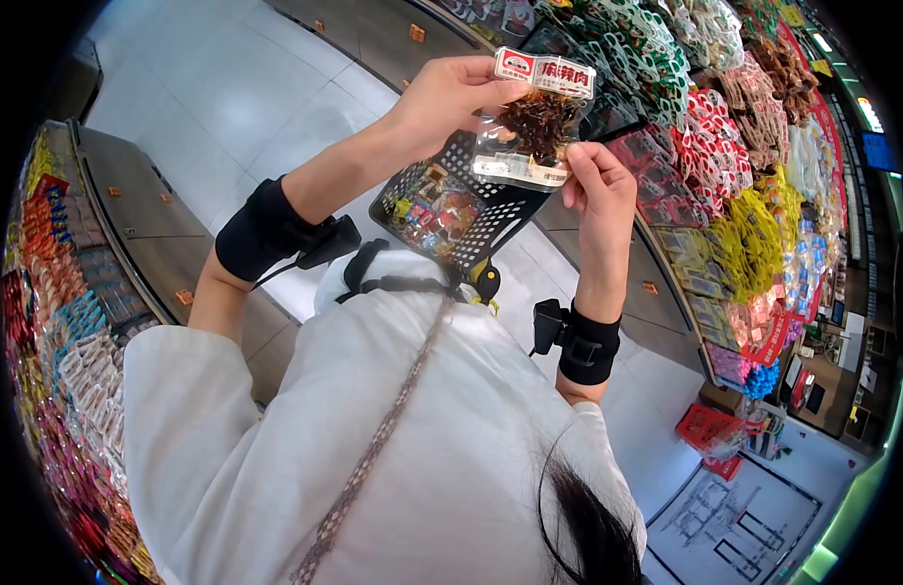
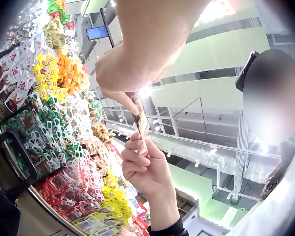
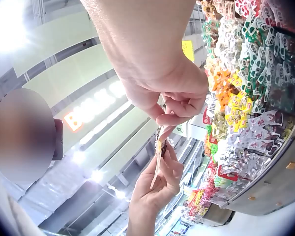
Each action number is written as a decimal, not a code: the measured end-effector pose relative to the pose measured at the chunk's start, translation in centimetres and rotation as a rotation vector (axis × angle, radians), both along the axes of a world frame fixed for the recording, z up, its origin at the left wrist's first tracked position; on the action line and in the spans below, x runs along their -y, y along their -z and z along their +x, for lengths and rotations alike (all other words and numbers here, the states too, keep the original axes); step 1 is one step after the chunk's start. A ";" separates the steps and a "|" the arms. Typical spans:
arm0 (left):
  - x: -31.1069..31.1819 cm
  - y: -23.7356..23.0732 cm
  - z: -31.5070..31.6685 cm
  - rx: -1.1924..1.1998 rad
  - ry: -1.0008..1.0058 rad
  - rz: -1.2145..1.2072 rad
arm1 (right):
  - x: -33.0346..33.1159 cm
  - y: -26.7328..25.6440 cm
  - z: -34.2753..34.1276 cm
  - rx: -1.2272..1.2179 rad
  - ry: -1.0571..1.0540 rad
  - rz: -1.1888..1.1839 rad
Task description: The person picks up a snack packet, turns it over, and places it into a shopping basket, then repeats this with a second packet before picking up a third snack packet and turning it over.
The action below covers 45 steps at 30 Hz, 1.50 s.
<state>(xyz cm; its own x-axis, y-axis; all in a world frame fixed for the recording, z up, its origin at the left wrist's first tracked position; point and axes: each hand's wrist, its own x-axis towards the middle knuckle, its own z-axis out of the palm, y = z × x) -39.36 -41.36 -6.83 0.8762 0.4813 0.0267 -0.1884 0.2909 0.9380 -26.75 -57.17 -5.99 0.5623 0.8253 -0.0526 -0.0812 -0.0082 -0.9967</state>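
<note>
A clear plastic snack packet (image 1: 541, 122) with dark brown food inside is stretched between both hands in the head view. Its upper label is white with red lettering; a pale strip runs along the lower end. My left hand (image 1: 444, 105) pinches the upper left of the packet, thumb over the label. At the lower right corner, my right hand (image 1: 605, 180) pinches the edge between thumb and fingers. Both wrist views show the packet (image 2: 140, 120) nearly edge-on between the hands. Below it hangs a dark perforated shopping basket (image 1: 500, 234) holding several colourful snack packets (image 1: 434, 213).
A curved display counter heaped with green, red and yellow snack packets (image 1: 710, 136) stands ahead and to the right. Another counter piled with packets (image 1: 91, 380) lines the left side. Pale floor tiles (image 1: 222, 88) run between them. A red basket (image 1: 710, 426) sits farther right.
</note>
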 end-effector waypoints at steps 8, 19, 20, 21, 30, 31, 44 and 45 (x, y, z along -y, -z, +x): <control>-0.3 0.2 -0.2 -0.014 0.026 -0.049 | -0.2 0.0 -0.2 0.041 0.024 0.004; 0.2 1.6 -1.4 0.002 -0.004 0.110 | -0.2 0.4 -0.3 0.088 -0.011 0.091; 0.3 1.5 -1.5 0.007 -0.011 0.136 | -0.2 0.4 -0.3 0.078 -0.043 0.088; 0.5 1.3 -1.6 0.013 -0.018 0.162 | -0.2 0.4 -0.4 0.065 -0.059 0.100; 1.1 1.5 -1.6 0.056 -0.045 0.176 | -0.2 1.4 -0.7 0.135 0.021 0.101; 1.1 1.5 -1.6 0.056 -0.046 0.178 | -0.2 1.3 -0.8 0.140 0.026 0.092; 1.5 2.0 -1.9 0.003 0.043 0.140 | -0.7 0.2 0.5 0.236 0.044 0.144; 1.5 2.1 -1.8 0.006 0.048 0.142 | -0.8 0.2 0.6 0.250 0.059 0.158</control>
<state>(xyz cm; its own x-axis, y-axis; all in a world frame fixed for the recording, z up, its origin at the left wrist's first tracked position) -41.21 -42.91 -8.92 0.8975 0.4303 0.0967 -0.1831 0.1641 0.9693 -26.19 -56.39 -6.16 0.5891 0.7776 0.2198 0.1708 0.1460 -0.9744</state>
